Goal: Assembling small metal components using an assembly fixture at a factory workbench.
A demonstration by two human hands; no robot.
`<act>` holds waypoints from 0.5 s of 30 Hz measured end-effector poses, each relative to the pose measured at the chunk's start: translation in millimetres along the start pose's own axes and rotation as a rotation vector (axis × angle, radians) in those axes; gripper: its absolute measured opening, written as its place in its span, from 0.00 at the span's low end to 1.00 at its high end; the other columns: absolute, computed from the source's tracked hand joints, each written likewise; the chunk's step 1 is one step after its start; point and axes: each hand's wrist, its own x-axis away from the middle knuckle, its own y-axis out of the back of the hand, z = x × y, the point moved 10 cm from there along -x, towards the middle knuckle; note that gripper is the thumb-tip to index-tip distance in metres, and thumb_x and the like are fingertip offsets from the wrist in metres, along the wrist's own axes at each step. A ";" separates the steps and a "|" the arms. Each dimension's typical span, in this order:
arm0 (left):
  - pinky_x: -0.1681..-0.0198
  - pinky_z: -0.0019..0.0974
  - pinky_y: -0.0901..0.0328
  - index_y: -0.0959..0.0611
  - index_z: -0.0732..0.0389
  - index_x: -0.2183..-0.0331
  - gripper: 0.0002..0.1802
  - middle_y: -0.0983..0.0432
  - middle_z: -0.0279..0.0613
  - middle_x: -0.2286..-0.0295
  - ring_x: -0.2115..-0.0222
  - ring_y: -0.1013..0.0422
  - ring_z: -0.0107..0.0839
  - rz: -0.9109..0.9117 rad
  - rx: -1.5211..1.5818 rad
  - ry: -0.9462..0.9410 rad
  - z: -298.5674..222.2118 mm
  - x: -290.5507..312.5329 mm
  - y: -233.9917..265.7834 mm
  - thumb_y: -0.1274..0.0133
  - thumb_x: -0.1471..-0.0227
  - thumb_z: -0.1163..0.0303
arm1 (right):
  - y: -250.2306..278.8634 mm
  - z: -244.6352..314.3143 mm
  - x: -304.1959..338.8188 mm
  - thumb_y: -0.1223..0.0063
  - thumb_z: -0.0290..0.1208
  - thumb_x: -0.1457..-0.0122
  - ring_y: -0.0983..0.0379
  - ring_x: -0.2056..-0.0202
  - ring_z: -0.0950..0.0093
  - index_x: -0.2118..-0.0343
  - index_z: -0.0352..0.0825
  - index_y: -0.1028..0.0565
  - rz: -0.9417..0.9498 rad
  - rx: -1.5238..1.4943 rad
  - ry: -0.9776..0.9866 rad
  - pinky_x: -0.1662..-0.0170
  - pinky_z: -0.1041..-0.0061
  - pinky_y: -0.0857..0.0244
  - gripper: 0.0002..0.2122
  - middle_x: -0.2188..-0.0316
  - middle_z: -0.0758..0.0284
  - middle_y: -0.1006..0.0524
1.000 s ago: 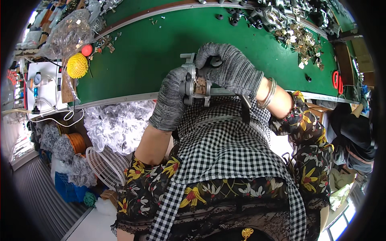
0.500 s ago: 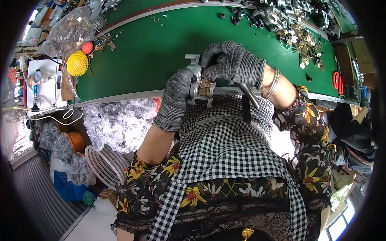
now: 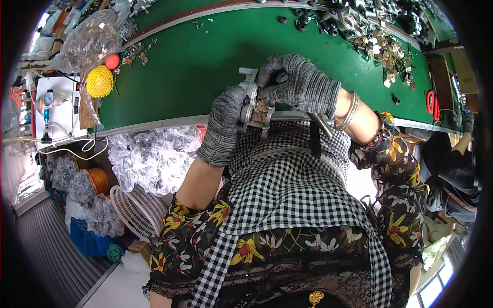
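Over the front edge of the green-topped bench, my left hand (image 3: 223, 126), in a grey knitted glove, is closed around a silver metal casting (image 3: 249, 109). A brownish section (image 3: 260, 111) shows on the casting's side. My right hand (image 3: 303, 84), gloved alike, has its fingers bent at the casting's right side. A grey metal rod (image 3: 321, 124) sticks out below that hand, slanting down to the right, and seems held in the palm. A small dark round end (image 3: 282, 77) shows at the curled right fingers. Whether the fingertips pinch a small part is hidden.
Small metal pieces (image 3: 389, 59) and castings (image 3: 352, 23) heap at the back right. Red-handled scissors (image 3: 432, 105) lie at the right end. A yellow netted ball (image 3: 99, 81) sits at the left; clear plastic pieces (image 3: 154, 159) pile below the bench edge. Another person (image 3: 452, 174) is at the right.
My right hand has shifted very slightly to the right and down, and the rod's slant has changed a little. The left hand keeps its hold on the casting.
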 end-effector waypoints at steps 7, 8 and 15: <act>0.75 0.27 0.30 0.23 0.65 0.66 0.09 0.25 0.41 0.75 0.75 0.26 0.25 0.027 0.075 -0.116 -19.6 2.9 4.6 0.55 0.48 0.73 | -1.0 -0.9 2.8 0.41 0.20 0.53 0.25 0.64 0.72 0.70 0.31 0.24 0.013 -0.078 -0.077 0.58 0.77 0.30 0.06 0.68 0.62 0.22; 0.75 0.27 0.30 0.23 0.65 0.66 0.09 0.25 0.41 0.75 0.75 0.26 0.25 0.026 0.074 -0.116 -15.9 2.9 2.3 0.55 0.48 0.73 | -3.2 -1.0 3.9 0.41 0.20 0.53 0.25 0.64 0.72 0.70 0.31 0.24 0.014 -0.079 -0.076 0.58 0.77 0.30 0.06 0.68 0.62 0.22; 0.72 0.26 0.30 0.24 0.65 0.64 0.08 0.25 0.39 0.73 0.74 0.26 0.26 0.031 0.453 0.297 6.7 9.2 -0.4 0.55 0.46 0.74 | -1.5 -2.5 3.1 0.42 0.21 0.52 0.25 0.65 0.71 0.70 0.31 0.26 -0.046 -0.034 -0.023 0.60 0.76 0.29 0.06 0.69 0.62 0.23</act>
